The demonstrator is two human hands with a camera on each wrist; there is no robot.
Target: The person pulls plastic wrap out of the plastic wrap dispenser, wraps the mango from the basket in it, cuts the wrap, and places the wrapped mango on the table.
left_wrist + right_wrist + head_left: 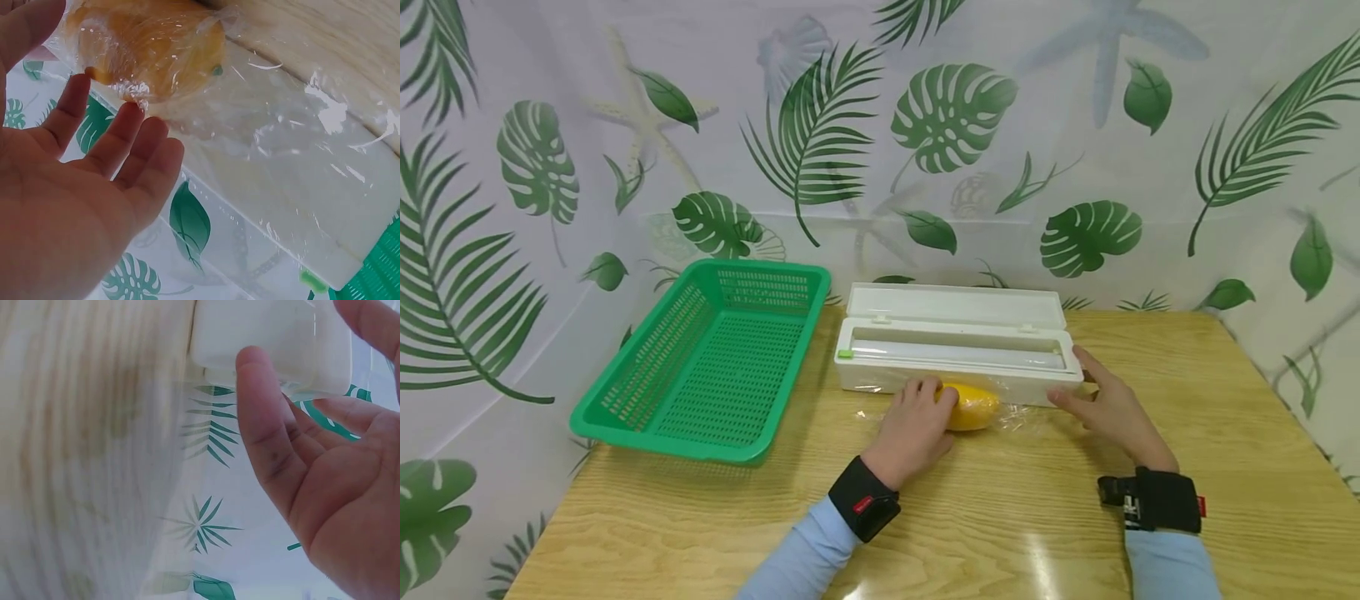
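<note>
In the head view a yellow, rounded fruit-like thing (973, 407) lies wrapped in clear cling film (1018, 417) before a white cling film box (962, 385). Its exact kind is blurred by the film. My left hand (913, 425) holds its left end, with curved fingers; in the left wrist view the fingertips (131, 112) meet the wrapped yellow thing (150, 47). At the box's right end, my right hand (1108, 408) grips the corner, thumb in front and fingers behind. The box lid (955, 302) stands raised, and a film roll (955, 354) lies inside.
A green plastic basket (722, 375) with slotted walls stands left of the box on the wooden table (1000, 517). A small light-green piece (846, 354) sits at the box's left front edge. Behind hangs a leaf-patterned cloth (850, 150).
</note>
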